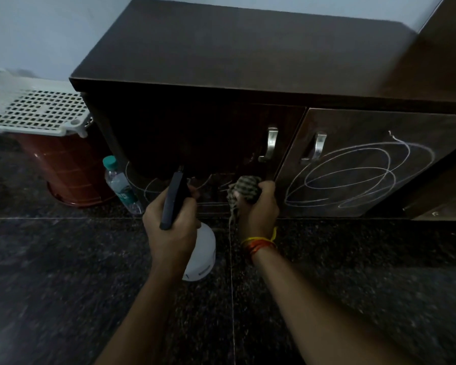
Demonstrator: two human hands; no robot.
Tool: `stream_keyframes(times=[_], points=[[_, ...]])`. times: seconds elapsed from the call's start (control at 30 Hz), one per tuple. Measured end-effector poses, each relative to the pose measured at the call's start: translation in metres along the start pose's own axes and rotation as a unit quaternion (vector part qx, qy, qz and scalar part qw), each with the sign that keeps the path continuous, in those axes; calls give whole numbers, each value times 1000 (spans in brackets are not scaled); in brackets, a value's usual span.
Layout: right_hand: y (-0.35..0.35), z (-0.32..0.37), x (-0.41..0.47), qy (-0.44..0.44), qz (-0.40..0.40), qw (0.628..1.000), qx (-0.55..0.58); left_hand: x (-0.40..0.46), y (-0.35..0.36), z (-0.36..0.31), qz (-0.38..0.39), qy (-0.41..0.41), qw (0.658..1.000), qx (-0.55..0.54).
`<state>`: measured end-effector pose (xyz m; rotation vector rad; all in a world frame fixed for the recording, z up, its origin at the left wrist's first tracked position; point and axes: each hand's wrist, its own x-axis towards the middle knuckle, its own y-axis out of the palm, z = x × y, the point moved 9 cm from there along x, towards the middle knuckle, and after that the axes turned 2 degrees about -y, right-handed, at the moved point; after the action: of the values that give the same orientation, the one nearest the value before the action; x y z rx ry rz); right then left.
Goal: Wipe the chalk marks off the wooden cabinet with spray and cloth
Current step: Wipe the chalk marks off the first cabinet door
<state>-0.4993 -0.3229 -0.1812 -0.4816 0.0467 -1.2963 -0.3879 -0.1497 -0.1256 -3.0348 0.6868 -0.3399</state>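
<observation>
My left hand point(169, 230) grips the spray bottle point(199, 255), my right hand point(258, 206) clutches the cloth point(244, 189) against the cabinet point(221, 61) door; chalk marks point(353, 175) loop across the right door.

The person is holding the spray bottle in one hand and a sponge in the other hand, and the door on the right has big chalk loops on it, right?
Almost. The head view shows no sponge: the right hand grips a bunched checked cloth. The rest holds: the left hand holds the spray bottle, and the right door carries big chalk loops.
</observation>
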Motion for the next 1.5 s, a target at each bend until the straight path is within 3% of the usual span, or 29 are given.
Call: stream_keyframes(times=[0.17,0.33,0.43,0.63,0.77,0.87,1.03,1.1,1.23,1.33,1.4,1.5], points=[[-10,48,1,-99,-64,993,-6,2,-4,8,-1,-5,1000,16],[-3,54,-6,-168,-7,983,-67,10,-13,5,-12,-5,1000,7],[-5,35,-5,-158,-7,982,-102,14,-16,8,-19,5,1000,6],[-6,-3,-11,44,-87,995,7,7,-20,27,-26,-24,999,8],[-2,24,-6,43,-108,991,71,6,-19,28,-25,-16,999,21],[6,7,-13,86,-108,988,71,9,-24,25,-34,-13,999,11],[30,-66,-27,284,-59,951,103,14,-29,27,-33,-2,999,6],[33,-78,-26,324,-61,933,140,14,-29,28,-32,-2,999,7],[5,-52,-8,291,-186,918,195,16,-26,26,-24,7,1000,7],[-9,-38,1,259,-215,923,189,14,-21,21,-13,12,1000,8],[-9,-46,-2,284,-192,920,190,12,-20,21,-8,10,1000,5],[26,-85,-16,390,-71,889,231,11,-21,24,-8,0,1000,2]])
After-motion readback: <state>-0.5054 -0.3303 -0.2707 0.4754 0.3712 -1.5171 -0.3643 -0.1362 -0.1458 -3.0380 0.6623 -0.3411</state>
